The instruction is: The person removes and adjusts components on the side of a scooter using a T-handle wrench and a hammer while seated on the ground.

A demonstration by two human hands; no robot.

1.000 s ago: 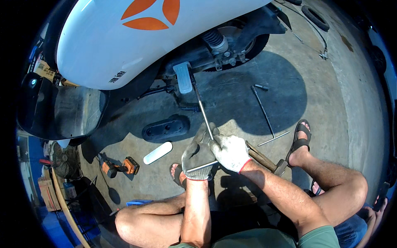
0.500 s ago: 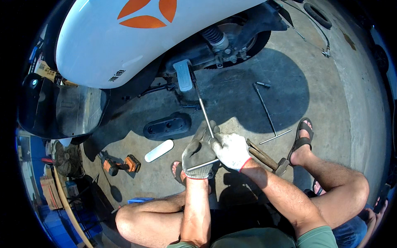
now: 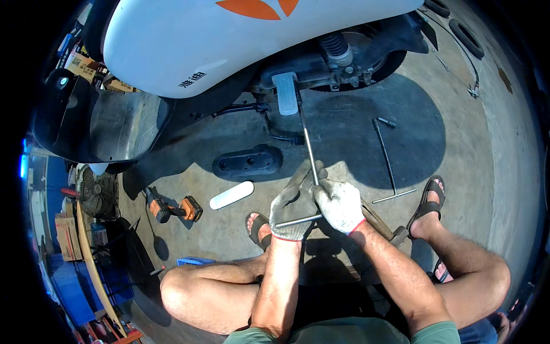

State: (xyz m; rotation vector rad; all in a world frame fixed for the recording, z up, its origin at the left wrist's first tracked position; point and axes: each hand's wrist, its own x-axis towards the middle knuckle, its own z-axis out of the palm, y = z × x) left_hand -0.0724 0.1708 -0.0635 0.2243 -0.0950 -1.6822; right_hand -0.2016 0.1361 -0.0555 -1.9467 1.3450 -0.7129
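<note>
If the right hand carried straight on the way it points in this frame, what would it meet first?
Probably the grey-palmed, gloved left hand, just to the upper left past the silver metal T-shaped tool the right hand holds. The hands overlap in view, so depth and contact are unclear.

The T-handle wrench (image 3: 310,149) is smooth, shiny metal.

The gloved left hand (image 3: 290,212) was held palm up; the right hand (image 3: 340,207) was curled beside it, back uppermost, its forearm (image 3: 396,264) slanted inward.
</note>
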